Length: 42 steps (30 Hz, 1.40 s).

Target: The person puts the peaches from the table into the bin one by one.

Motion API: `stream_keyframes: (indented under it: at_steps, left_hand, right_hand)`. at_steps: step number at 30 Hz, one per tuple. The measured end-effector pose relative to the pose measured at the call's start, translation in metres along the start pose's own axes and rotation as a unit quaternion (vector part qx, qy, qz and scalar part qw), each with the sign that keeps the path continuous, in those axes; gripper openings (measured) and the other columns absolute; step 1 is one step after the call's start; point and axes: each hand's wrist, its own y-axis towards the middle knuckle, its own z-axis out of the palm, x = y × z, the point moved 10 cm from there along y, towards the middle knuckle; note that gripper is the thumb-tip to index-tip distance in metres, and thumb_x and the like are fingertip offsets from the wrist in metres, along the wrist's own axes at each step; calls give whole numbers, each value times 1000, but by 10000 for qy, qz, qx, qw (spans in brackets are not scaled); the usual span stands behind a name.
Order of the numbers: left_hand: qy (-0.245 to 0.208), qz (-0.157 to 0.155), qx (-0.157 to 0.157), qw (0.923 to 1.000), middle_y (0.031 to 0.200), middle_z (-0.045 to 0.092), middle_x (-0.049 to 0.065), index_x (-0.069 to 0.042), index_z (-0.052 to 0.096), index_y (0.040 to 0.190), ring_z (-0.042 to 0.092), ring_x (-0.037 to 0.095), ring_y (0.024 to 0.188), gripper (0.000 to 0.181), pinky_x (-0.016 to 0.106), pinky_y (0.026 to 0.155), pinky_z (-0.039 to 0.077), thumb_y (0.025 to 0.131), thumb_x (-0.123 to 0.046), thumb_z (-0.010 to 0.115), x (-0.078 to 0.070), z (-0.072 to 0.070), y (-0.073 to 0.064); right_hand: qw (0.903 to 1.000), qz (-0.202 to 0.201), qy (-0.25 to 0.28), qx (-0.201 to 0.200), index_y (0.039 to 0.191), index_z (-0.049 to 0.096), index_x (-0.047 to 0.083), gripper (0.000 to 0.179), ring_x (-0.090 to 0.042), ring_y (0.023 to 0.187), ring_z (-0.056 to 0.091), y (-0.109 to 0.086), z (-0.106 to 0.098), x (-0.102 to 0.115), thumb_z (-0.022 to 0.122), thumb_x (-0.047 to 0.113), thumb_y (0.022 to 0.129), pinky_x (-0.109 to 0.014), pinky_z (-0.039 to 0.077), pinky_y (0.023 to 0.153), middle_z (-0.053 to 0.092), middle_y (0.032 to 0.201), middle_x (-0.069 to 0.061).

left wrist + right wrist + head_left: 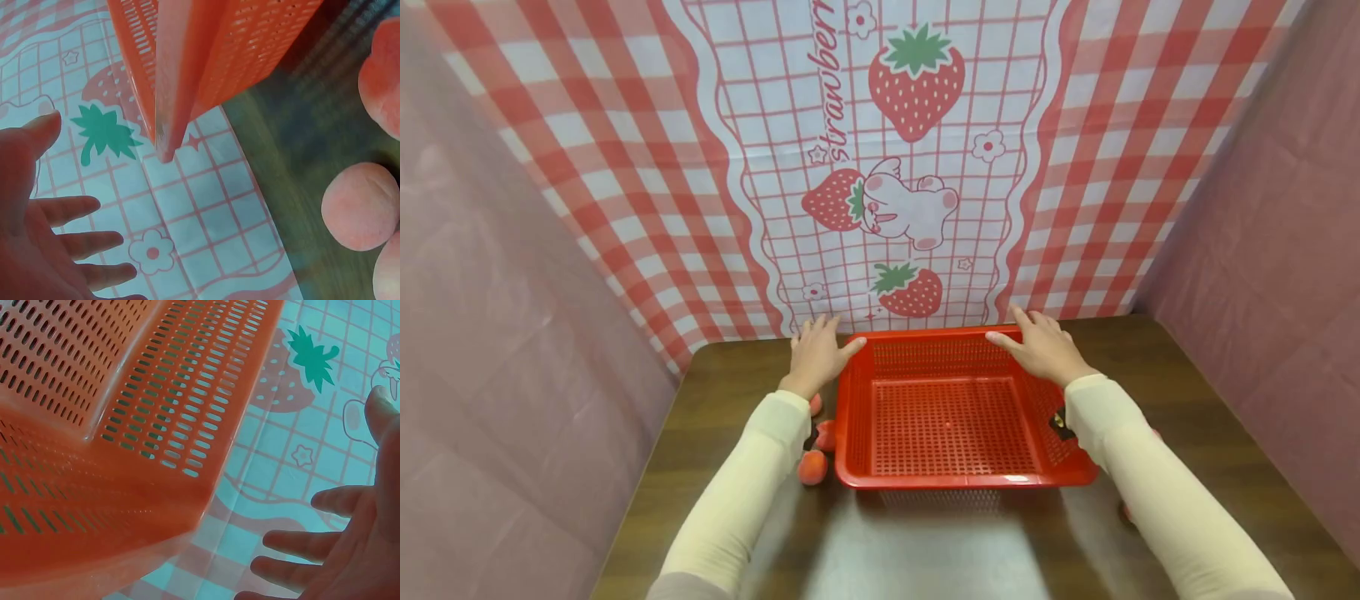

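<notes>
The red basket [947, 427] sits in the lower centre of the head view, on the table [1195, 400]. Near its far corners, the left hand [817, 353] and right hand [1043, 347] are wide, fingers spread, gripping nothing. A lopsided push from one hand would probably skew the basket. The peaches [812, 467] at its left side look most at risk: a leftward slide or a brush from the left sleeve [730, 500] could set them rolling. The right sleeve [1157, 492] partly hides round things, so an unseen knock seems possible there.
</notes>
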Motion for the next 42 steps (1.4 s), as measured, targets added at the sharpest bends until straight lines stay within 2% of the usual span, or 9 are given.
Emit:
stream_keyframes:
  at_steps: [9, 17, 24, 30, 36, 42]
  left_hand:
    - [17, 25, 11, 10000, 154, 37, 18, -10, 39, 149, 28, 40, 145, 70, 63, 115, 19, 94, -49, 58, 3, -9, 1]
    - [137, -103, -137, 9998, 151, 43, 16, -9, 43, 146, 36, 37, 141, 63, 59, 111, 28, 95, -43, 59, 18, -18, -4]
    - [291, -132, -80, 9995, 142, 52, 18, -7, 50, 141, 47, 39, 130, 58, 57, 102, 37, 93, -40, 61, 27, -16, -5]
    - [395, -205, -32, 9990, 136, 58, 18, -6, 54, 137, 52, 41, 125, 54, 60, 101, 39, 93, -37, 62, 40, -17, -7]
    - [385, -255, 289, 9985, 135, 59, 18, -6, 54, 137, 53, 41, 124, 55, 59, 103, 38, 91, -34, 66, 48, -5, -13]
    - [395, -350, 296, 9982, 132, 62, 18, -8, 57, 134, 55, 40, 121, 54, 57, 99, 41, 88, -32, 70, 54, 0, -18]
  right_hand:
    - [10000, 62, -27, -4, 156, 9, 4, 97, -55, 140, 17, -8, -14, -12, 35, 72, 92, -71, 14, 110, 19, 155, -35]
    - [9999, 96, -46, 22, 156, 8, 4, 95, -56, 139, 19, -12, -19, -15, 39, 68, 93, -71, 15, 110, 21, 154, -36]
    - [9998, 93, -185, -41, 155, 10, 1, 95, -58, 134, 27, -18, -22, -23, 35, 69, 94, -71, 23, 107, 27, 150, -38]
    - [9998, 9, -206, -45, 154, 14, -1, 96, -57, 133, 30, -19, -18, -27, 41, 68, 93, -70, 24, 106, 29, 149, -38]
    - [9998, 48, -211, 42, 152, 18, -5, 98, -58, 129, 35, -26, -9, -38, 43, 68, 92, -69, 30, 104, 35, 145, -40]
    - [9998, 49, -155, 71, 149, 24, -9, 93, -57, 128, 38, -32, -8, -44, 44, 63, 94, -69, 33, 102, 37, 143, -40]
